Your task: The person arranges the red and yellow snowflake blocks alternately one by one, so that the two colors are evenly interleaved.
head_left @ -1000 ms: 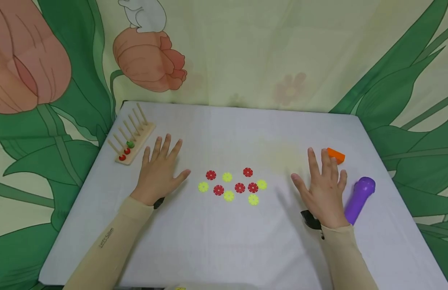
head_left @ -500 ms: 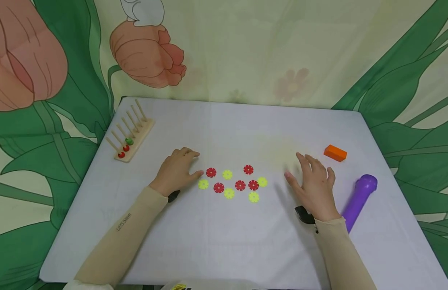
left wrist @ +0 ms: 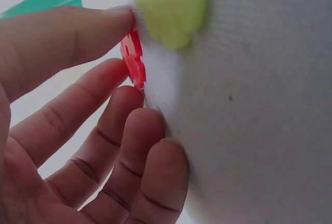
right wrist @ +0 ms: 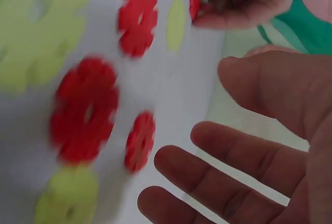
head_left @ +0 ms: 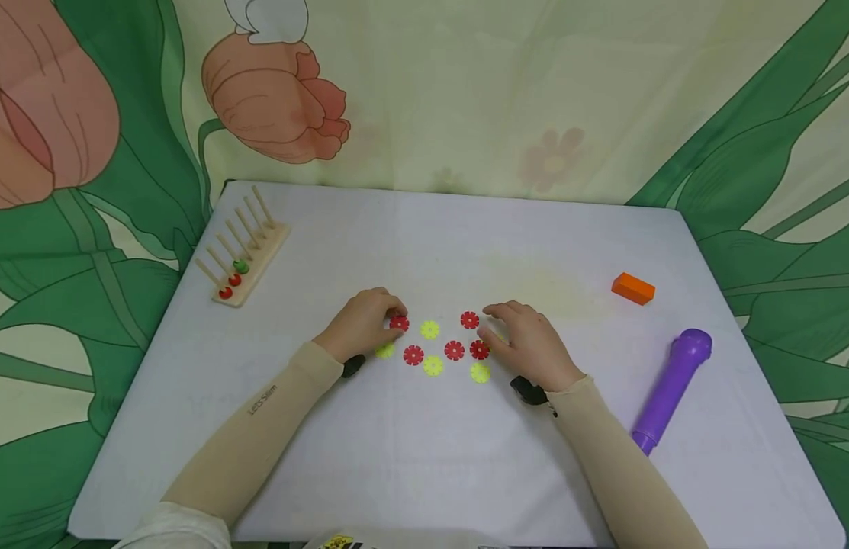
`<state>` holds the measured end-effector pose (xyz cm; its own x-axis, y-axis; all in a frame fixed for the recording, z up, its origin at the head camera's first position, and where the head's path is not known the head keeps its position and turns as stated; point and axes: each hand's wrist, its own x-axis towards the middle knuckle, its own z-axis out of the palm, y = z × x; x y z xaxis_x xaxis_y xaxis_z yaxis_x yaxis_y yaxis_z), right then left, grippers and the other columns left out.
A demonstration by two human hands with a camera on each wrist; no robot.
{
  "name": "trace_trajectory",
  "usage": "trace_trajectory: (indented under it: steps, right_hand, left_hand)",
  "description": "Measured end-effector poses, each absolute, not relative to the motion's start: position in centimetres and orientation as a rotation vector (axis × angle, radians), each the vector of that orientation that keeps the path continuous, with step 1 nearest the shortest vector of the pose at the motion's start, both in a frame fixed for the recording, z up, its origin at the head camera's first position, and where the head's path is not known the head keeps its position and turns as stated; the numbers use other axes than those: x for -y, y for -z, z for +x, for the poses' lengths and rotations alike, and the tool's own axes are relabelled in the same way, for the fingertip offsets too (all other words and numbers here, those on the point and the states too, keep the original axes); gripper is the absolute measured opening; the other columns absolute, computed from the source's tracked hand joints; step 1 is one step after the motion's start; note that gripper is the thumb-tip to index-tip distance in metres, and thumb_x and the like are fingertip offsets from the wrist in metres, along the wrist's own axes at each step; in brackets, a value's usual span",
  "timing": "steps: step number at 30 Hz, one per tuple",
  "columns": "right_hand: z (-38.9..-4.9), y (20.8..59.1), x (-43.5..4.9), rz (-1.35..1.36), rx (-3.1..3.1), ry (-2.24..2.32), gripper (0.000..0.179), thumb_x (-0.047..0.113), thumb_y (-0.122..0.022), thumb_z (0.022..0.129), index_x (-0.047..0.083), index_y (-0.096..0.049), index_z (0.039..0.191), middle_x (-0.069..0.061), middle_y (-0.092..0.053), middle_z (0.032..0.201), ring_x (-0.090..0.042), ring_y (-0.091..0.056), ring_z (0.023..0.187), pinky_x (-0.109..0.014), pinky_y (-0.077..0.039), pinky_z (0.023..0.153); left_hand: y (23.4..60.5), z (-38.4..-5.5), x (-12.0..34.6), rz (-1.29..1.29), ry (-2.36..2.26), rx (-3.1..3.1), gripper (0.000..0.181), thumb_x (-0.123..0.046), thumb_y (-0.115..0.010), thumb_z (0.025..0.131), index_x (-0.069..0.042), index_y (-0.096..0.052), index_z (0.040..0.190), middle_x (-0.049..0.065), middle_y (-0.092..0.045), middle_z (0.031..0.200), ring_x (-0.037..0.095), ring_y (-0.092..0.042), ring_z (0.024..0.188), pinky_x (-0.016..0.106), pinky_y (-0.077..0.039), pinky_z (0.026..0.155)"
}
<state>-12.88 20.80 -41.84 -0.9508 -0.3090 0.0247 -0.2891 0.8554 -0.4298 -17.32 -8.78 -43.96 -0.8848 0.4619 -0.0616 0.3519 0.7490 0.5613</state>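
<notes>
My left hand (head_left: 362,324) is at the left end of a group of flat, notched, flower-shaped plastic discs. Its thumb and curled fingers pinch the edges of a red interlocking disc (left wrist: 134,60) on the table. Beside that thumb lies a yellow disc (left wrist: 171,9), partly covered by the hand in the head view. My right hand (head_left: 534,347) hovers at the group's right end, thumb and fingers apart, holding nothing. Near its fingertips are a red disc (head_left: 469,320) and another red disc (right wrist: 85,111). More yellow discs (head_left: 429,329) and red discs (head_left: 413,355) lie flat between the hands.
A wooden peg stand (head_left: 251,263) with red and green pieces on its pegs is at the back left of the white table (head_left: 410,457). An orange block (head_left: 633,289) and a purple stick-shaped object (head_left: 674,389) lie on the right. A patterned cloth (head_left: 451,99) hangs behind.
Both hands have moved inward to the discs from spread positions at the sides. The left fingers have curled onto the leftmost red disc. The right hand has come away from the purple object.
</notes>
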Motion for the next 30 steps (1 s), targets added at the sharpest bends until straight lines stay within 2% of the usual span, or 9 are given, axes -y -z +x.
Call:
trace_trajectory:
  steps: [6,12,21,30]
  right_hand:
    - [-14.9,42.3,-17.1,-0.716,-2.86,0.706,0.033,0.025,-0.074,0.095,0.01,-0.072,0.125,-0.006,-0.074,0.117,-0.026,-0.067,0.106,-0.045,-0.055,0.097]
    - [-16.3,42.8,-14.8,-0.812,-2.83,0.614,0.03,0.018,-0.079,0.09,0.01,-0.075,0.119,-0.005,-0.074,0.112,-0.026,-0.068,0.104,-0.045,-0.055,0.098]
    - [-16.6,42.7,-13.1,-0.862,-2.828,0.548,0.027,0.014,-0.081,0.087,0.01,-0.078,0.114,-0.005,-0.073,0.108,-0.024,-0.068,0.096,-0.04,-0.057,0.089]
    - [-16.3,42.6,-13.2,-0.867,-2.856,0.503,0.024,0.013,-0.08,0.087,0.011,-0.08,0.11,-0.005,-0.075,0.109,-0.025,-0.07,0.101,-0.045,-0.057,0.092]
  left_hand:
    - [44.0,-18.2,8.7,0.623,-0.861,-2.751,0.028,-0.016,-0.083,0.089,-0.009,-0.077,0.115,0.005,-0.071,0.107,0.022,-0.063,0.098,0.036,-0.057,0.089]
    - [44.0,-19.5,9.0,0.573,-0.859,-2.776,0.024,-0.013,-0.081,0.089,-0.009,-0.077,0.113,0.008,-0.071,0.107,0.024,-0.064,0.099,0.037,-0.056,0.09]
    - [43.8,-22.8,10.0,0.457,-0.925,-2.744,0.026,-0.011,-0.079,0.09,-0.006,-0.076,0.116,0.011,-0.07,0.111,0.027,-0.062,0.105,0.04,-0.054,0.096]
    - [43.6,-24.8,11.3,0.389,-0.957,-2.743,0.029,-0.006,-0.075,0.091,-0.003,-0.074,0.119,0.015,-0.07,0.116,0.029,-0.061,0.109,0.043,-0.052,0.1]
